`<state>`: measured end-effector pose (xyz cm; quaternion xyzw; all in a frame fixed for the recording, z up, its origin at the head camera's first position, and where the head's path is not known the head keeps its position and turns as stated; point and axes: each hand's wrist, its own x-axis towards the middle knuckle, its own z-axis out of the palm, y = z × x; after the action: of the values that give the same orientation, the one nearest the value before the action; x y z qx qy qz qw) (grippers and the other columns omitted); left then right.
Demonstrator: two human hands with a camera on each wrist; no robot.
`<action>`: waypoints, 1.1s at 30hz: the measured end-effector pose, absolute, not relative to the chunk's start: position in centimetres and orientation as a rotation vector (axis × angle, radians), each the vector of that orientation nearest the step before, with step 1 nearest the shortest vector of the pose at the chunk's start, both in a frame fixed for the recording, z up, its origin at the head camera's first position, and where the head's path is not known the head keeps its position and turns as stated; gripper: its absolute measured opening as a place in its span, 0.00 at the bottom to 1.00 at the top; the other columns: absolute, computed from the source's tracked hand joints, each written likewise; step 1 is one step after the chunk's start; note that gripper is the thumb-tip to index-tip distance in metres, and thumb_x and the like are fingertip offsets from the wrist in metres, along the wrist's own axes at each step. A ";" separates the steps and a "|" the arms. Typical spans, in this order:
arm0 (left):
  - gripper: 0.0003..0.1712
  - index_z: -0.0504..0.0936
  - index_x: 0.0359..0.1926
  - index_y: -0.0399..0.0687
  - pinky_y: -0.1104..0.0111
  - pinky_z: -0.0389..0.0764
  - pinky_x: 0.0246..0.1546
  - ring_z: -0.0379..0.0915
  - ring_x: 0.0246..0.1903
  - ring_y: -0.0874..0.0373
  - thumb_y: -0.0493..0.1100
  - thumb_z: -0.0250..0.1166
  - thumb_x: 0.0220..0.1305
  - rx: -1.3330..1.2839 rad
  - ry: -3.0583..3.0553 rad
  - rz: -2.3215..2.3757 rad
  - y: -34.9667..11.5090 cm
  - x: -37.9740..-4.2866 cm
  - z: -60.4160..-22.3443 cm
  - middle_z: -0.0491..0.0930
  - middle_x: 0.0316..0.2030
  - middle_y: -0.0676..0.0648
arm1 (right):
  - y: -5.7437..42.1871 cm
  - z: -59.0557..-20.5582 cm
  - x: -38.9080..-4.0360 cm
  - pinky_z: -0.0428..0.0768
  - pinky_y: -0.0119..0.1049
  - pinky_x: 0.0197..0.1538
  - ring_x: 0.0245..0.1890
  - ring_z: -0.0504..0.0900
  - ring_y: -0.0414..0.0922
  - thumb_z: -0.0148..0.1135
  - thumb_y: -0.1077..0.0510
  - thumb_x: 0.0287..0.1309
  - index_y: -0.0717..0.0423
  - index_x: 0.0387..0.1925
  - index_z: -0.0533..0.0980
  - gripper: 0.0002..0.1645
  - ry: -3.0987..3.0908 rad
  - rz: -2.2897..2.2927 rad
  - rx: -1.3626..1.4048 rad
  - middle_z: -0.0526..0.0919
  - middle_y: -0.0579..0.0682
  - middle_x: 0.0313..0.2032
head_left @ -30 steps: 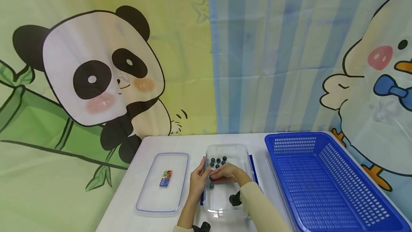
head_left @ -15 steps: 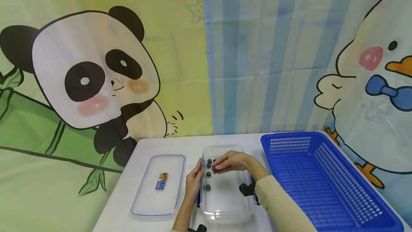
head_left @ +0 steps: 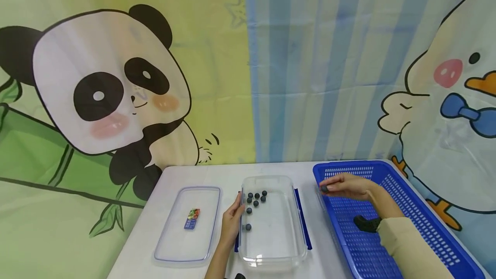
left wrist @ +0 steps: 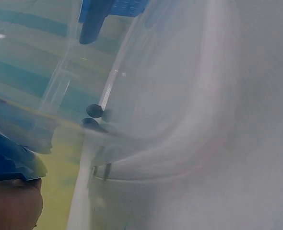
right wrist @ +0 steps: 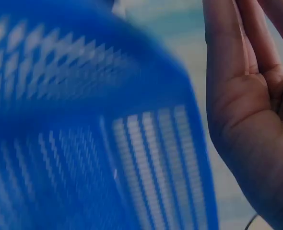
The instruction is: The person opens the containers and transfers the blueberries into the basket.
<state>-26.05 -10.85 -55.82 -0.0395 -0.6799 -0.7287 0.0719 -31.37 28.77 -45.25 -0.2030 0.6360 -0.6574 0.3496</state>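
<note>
In the head view a clear plastic food container (head_left: 273,231) with blue side clips stands mid-table. Several blueberries (head_left: 256,203) lie along its left side. My left hand (head_left: 231,221) holds the container's left wall, thumb at the rim; the left wrist view shows one fingertip (left wrist: 13,203) beside a blue clip (left wrist: 9,160). My right hand (head_left: 346,185) pinches a single blueberry (head_left: 323,188) over the left rim of the blue plastic basket (head_left: 377,165). The right wrist view has that palm (right wrist: 252,108) beside the basket wall; the held blueberry is out of sight there.
A clear lid (head_left: 166,244) with a blue seal lies flat to the left, bearing a colourful label (head_left: 192,218). Behind the white table (head_left: 228,173) hangs a curtain (head_left: 286,76) with cartoon animals.
My right hand took a blueberry from inside the container, lifted it out and moved right to the basket's edge. My left hand has stayed at the container's left side.
</note>
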 end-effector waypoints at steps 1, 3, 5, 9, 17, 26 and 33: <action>0.26 0.64 0.64 0.40 0.73 0.53 0.63 0.51 0.65 0.56 0.37 0.56 0.66 -0.112 -2.046 -2.181 -10.8 -26.1 -56.0 0.61 0.64 0.48 | 30.1 -45.7 -31.2 0.71 0.43 0.59 0.52 0.76 0.49 0.46 0.69 0.65 0.70 0.56 0.70 0.19 1.647 -1.711 -0.511 0.78 0.57 0.51; 0.26 0.64 0.64 0.41 0.73 0.53 0.63 0.51 0.66 0.55 0.37 0.55 0.66 -0.128 -2.055 -2.153 -10.8 -26.1 -56.2 0.61 0.65 0.49 | 32.5 -46.8 -30.9 0.72 0.43 0.59 0.52 0.76 0.49 0.45 0.69 0.66 0.69 0.56 0.70 0.19 1.656 -1.719 -0.475 0.78 0.56 0.51; 0.26 0.63 0.65 0.41 0.74 0.53 0.63 0.51 0.66 0.56 0.37 0.54 0.66 -0.135 -2.071 -2.130 -10.9 -26.1 -56.3 0.61 0.65 0.49 | 34.4 -48.0 -30.6 0.72 0.43 0.58 0.52 0.77 0.48 0.45 0.68 0.66 0.67 0.56 0.71 0.19 1.679 -1.710 -0.441 0.78 0.55 0.51; 0.26 0.63 0.65 0.41 0.75 0.53 0.63 0.50 0.66 0.56 0.36 0.53 0.67 -0.147 -2.084 -2.131 -11.0 -26.0 -56.4 0.61 0.65 0.49 | 37.1 -50.4 -30.2 0.73 0.40 0.58 0.53 0.76 0.45 0.44 0.67 0.67 0.66 0.56 0.71 0.19 1.701 -1.670 -0.388 0.77 0.54 0.53; 0.26 0.61 0.64 0.32 0.78 0.54 0.61 0.48 0.66 0.49 0.33 0.54 0.66 -0.194 -2.052 -2.167 -10.9 -25.3 -54.6 0.58 0.65 0.41 | 39.1 -53.5 -30.1 0.74 0.35 0.57 0.55 0.73 0.44 0.43 0.65 0.68 0.67 0.57 0.69 0.20 1.715 -1.610 -0.329 0.73 0.60 0.57; 0.26 0.61 0.63 0.31 0.75 0.55 0.62 0.50 0.66 0.52 0.34 0.54 0.66 -0.145 -2.084 -2.167 -10.7 -24.6 -53.2 0.59 0.65 0.42 | 39.6 -54.6 -29.6 0.73 0.38 0.58 0.54 0.74 0.42 0.43 0.66 0.68 0.69 0.58 0.68 0.20 1.653 -1.681 -0.330 0.75 0.55 0.55; 0.27 0.62 0.63 0.32 0.78 0.55 0.61 0.50 0.66 0.50 0.34 0.55 0.65 -0.186 -2.021 -2.193 -10.8 -24.9 -54.1 0.58 0.65 0.41 | 38.9 -53.2 -29.5 0.73 0.36 0.57 0.54 0.75 0.42 0.44 0.64 0.68 0.68 0.58 0.69 0.20 1.764 -1.728 -0.220 0.77 0.54 0.54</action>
<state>-24.90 -10.78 -54.10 -0.0620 -0.6744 -0.7318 0.0768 -29.52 38.90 -53.20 -0.0839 0.6729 -0.6590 0.3254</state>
